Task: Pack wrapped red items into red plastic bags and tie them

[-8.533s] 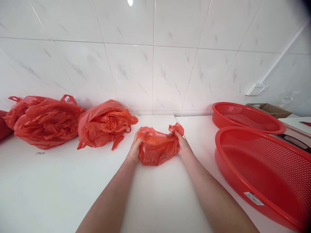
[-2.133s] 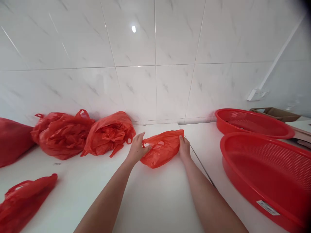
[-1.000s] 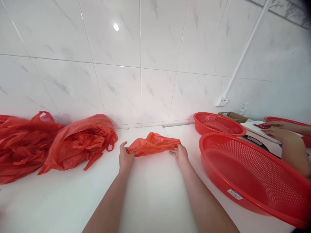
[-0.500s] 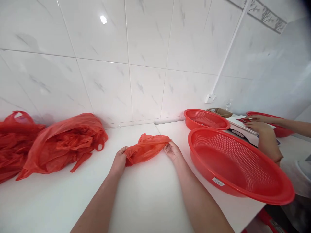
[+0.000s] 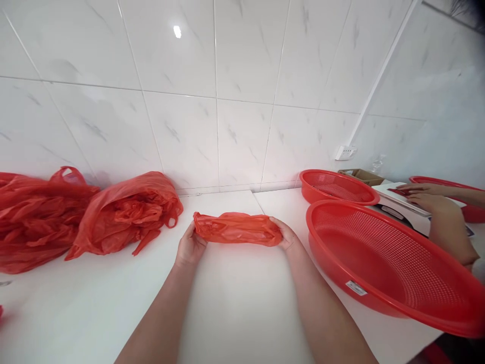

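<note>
Both hands, left and right, grip the ends of a red plastic bag, stretched sideways above the table! A red basket sits near the right.

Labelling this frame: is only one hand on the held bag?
No, the left hand and right hand hold opposite ends of the red bag.

Left fingers, right fingers hold red plastic bag.

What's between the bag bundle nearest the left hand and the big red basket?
The left hand and right hand, holding a red plastic bag between them, over the white table. Shown in the head view.
</note>
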Available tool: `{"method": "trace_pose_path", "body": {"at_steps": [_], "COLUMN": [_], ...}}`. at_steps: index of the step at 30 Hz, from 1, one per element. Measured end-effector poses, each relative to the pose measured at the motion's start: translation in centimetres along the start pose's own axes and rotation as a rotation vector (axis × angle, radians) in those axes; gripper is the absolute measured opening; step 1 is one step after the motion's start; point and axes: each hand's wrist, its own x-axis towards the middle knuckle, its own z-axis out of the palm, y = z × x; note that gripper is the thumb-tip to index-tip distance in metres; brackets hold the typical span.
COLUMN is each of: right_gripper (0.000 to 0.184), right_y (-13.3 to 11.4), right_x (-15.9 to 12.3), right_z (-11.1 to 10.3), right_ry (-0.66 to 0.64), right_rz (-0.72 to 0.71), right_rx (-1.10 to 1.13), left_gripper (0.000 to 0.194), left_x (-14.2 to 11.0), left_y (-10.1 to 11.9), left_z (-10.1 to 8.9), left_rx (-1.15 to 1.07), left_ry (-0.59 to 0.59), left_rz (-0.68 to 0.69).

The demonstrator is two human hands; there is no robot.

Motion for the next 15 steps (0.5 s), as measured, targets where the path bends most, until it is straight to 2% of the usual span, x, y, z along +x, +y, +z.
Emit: {"method": "trace_pose_path", "body": {"at_steps": [2, 5, 9, 12, 13, 14, 15], "right_gripper": [0.028, 0.030, 0.036, 0.034, 0.028, 0.022, 0.019], "right_y": [0.2, 0.3, -0.6, -1.0, -1.0, -0.7, -0.3], "right_x": [0.1, 0.4, -0.4, -2.7, -3.5, -4.2, -4.8], "right_z": [-0.2, -0.1, 0.6, 2.4, 3.5, 4.6, 5.8], "right_ry": [0.033, 0.134, 0.418, 0.615, 0.603, 0.538, 0.414], "right_rz": [-0.008, -0.079, -0.253, -0.484, -0.584, -0.676, -0.734], "right_rx": [-0.040, -0.104, -0.212, -0.420, -0.534, -0.662, -0.778], "left_gripper": [0.019, 0.015, 0.003, 0.008, 0.011, 0.013, 0.016], "left_x": [0.1, 0.0, -0.2, -0.4, -0.5, -0.7, -0.9], "left_y": [0.6, 0.8, 0.2, -0.3, -0.4, -0.5, -0.6], "left_z": [-0.1, -0.3, -0.1, 0.2, 0.4, 0.5, 0.7], "left_rx": [-0.102, -0.087, -0.045, -0.030, -0.020, -0.004, 0.017], "left_ry": [0.029, 0.064, 0.028, -0.027, -0.051, -0.080, -0.116], "left_rz": [0.034, 0.036, 0.026, 0.003, -0.009, -0.024, -0.041]}}
